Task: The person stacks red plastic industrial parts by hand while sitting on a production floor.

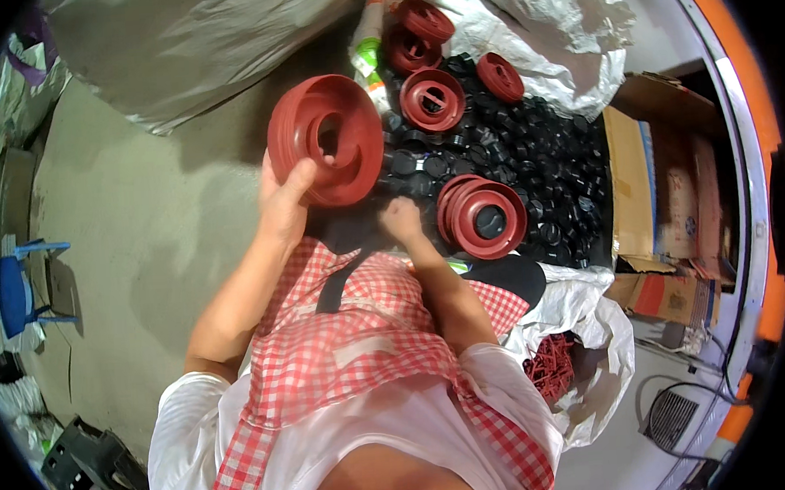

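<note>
Far out to the left of my left hand I see a blue chair (15, 291) standing on the bare concrete floor (143, 223), and above the hand a big grey sack (195, 42) lies slumped. My left hand (282, 202) is closed around the lower edge of a large red ring (327, 138), thumb across its front face, holding it up and tilted so its hollow middle faces me. Below both hands hangs my red checked apron (362, 344). Just to the right of the ring is a heap of small black caps (512, 159) spread on a white sack (558, 23), with more red rings (434, 96) lying on top of the heap. My right hand (402, 220) is down at the near edge of that heap, fingers curled in among the caps; I cannot tell whether it is gripping one. Just beside it on the right sits a stack of red rings (484, 218). Further right stand cardboard boxes (665, 195), and lower down a white bag holds red plastic pieces (551, 365).
</note>
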A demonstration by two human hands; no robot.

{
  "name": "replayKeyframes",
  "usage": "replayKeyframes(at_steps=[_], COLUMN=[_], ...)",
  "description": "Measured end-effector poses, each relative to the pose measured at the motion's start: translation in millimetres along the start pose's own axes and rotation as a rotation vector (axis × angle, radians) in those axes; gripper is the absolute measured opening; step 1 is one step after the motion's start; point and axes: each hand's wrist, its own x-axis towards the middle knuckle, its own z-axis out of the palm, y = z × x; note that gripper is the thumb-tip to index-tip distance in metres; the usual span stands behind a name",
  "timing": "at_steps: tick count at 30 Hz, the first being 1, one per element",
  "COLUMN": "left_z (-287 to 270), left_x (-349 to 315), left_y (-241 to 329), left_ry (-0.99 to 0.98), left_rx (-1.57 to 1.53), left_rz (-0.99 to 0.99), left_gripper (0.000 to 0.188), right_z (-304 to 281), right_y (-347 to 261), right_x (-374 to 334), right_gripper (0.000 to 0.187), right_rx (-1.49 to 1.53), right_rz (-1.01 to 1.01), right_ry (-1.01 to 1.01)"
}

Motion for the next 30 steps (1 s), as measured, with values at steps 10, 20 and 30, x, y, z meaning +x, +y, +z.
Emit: replayKeyframes(at_steps=[10,20,30], left_z=[40,52,51], left_x=[-32,-48,-56], left_y=[-25,-17,-21], left_ry=[-0.365,-0.463,-0.463], left_rx=[0.367,0.240,0.351], left_rz=[-0.355,-0.468,-0.279], left_gripper=[0.058,0.060,0.060], right_z=[-200,-219,-205], right_y=[-139,-121,-127], right_x=[-77,-97,-110], right_gripper=[0.070,0.052,0.071], right_rx=[0.773,0.456,0.725], right_rz=[-0.276,-0.437,-0.308], right_ry=[0.130,0.054,-0.062])
